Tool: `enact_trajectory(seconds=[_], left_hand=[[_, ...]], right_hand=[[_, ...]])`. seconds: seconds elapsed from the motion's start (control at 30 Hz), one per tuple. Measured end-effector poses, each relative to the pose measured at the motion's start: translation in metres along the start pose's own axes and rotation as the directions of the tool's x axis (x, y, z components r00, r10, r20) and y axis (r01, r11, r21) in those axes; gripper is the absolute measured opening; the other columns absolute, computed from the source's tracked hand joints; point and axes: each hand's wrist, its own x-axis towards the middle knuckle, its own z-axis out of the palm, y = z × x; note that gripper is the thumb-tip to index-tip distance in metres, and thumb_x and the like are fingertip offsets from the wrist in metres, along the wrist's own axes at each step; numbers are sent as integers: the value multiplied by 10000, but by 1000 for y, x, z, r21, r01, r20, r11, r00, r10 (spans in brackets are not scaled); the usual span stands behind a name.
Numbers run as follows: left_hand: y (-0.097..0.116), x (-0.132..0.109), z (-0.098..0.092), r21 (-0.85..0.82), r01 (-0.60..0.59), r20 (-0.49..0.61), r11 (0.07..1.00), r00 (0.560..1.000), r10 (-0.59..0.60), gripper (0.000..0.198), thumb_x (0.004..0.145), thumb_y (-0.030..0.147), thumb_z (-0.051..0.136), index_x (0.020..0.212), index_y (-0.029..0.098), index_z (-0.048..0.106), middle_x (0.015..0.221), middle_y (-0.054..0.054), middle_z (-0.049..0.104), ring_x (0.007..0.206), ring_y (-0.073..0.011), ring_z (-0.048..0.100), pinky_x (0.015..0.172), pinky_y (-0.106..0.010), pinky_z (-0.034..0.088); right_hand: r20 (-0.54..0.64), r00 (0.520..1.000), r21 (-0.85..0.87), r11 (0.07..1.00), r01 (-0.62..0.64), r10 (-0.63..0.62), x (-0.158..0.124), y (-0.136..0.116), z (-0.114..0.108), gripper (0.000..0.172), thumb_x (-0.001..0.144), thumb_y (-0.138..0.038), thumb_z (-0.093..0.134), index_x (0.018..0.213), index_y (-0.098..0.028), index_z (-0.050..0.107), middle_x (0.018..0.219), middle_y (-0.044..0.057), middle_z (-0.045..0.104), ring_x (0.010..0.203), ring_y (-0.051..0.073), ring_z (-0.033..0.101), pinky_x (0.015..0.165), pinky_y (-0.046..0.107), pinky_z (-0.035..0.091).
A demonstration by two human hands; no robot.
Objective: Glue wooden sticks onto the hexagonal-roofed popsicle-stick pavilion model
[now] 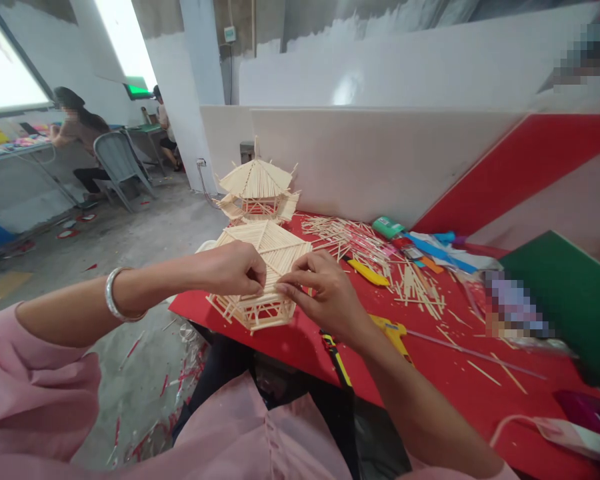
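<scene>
The left hand (pixel 233 269) and right hand (pixel 325 297) meet at the front eave of a stick pavilion (pixel 263 267), which stands on the near corner of the red table (pixel 300 343). The left fingers are curled shut against the roof edge. The right thumb and forefinger are pinched together on the same edge. Whether a single loose stick sits between them is too fine to tell. The hands cover the eave's middle, and the left hand hides part of the roof's left side.

There are two such models. The second pavilion (pixel 257 190), which has two tiers, stands just behind the first, with its base hidden by the nearer roof. One silver bracelet (pixel 115 293) circles the left wrist.

The loose sticks (pixel 360 243) are scattered behind the right hand, too many to count. One yellow utility knife (pixel 366 272) lies among them. A yellow tool (pixel 394 331) is half covered by the right wrist, so its kind is unclear. A green board (pixel 570 300) is cut off at the right edge, and a blurred patch (pixel 515 307) beside it cannot be read.

Two people sit far back on the left, one seated person (pixel 77 130) at a desk and another person (pixel 163 123) beyond, with one grey chair (pixel 117 160) between them.
</scene>
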Motion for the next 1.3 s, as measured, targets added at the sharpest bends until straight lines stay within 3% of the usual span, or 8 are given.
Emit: enact_trajectory(seconds=[0.17, 0.27, 0.43, 0.73, 1.07, 1.3], left_hand=[[3, 3, 1, 32, 25, 3, 999, 1000, -25, 160, 687, 160, 541, 698, 160, 700, 567, 31, 588, 516, -78, 476, 518, -219, 302], [7, 3, -1, 74, 57, 22, 996, 998, -59, 157, 679, 173, 546, 692, 160, 703, 576, 21, 610, 518, -88, 490, 515, -227, 296], [10, 5, -6, 128, 39, 69, 991, 996, -48, 157, 685, 170, 534, 670, 156, 689, 561, 15, 598, 500, -88, 461, 504, -241, 264], [8, 11, -12, 72, 60, 191, 996, 979, -73, 117, 693, 191, 547, 655, 174, 655, 564, 26, 580, 531, -98, 480, 521, -231, 307], [2, 10, -11, -45, 63, 216, 997, 975, -52, 96, 705, 182, 548, 687, 179, 643, 601, 27, 601, 551, -96, 508, 526, -214, 322], [3, 8, -10, -16, 53, 187, 998, 981, -49, 98, 731, 182, 564, 700, 173, 657, 581, 28, 600, 538, -87, 502, 522, -203, 318]], right_hand=[[-23, 1000, 8, 1000, 20, -20, -8, -3, -7, 206, 838, -307, 703, 1013, -201, 731, 955, 81, 638, 916, 218, 544, 796, 387, 462], [-20, 1000, 10, 1000, 18, -17, -12, -2, -9, 188, 828, -306, 713, 991, -212, 725, 1013, 85, 641, 946, 218, 549, 815, 391, 470], [-39, 999, 38, 999, -1, 3, -15, 3, -7, 129, 843, -253, 690, 969, -243, 718, 1016, 70, 647, 953, 212, 560, 841, 405, 475], [-58, 998, 50, 999, 10, -7, -15, 5, -6, 35, 855, -263, 694, 867, -236, 713, 982, 60, 647, 956, 201, 565, 829, 372, 465], [-53, 999, 78, 997, -9, 13, -17, 8, -4, 36, 858, -267, 693, 868, -262, 728, 996, 49, 649, 967, 202, 567, 816, 377, 477], [-57, 998, 77, 997, -7, 11, -17, 6, -4, 58, 860, -290, 692, 885, -263, 736, 991, 57, 656, 953, 208, 578, 827, 402, 488]])
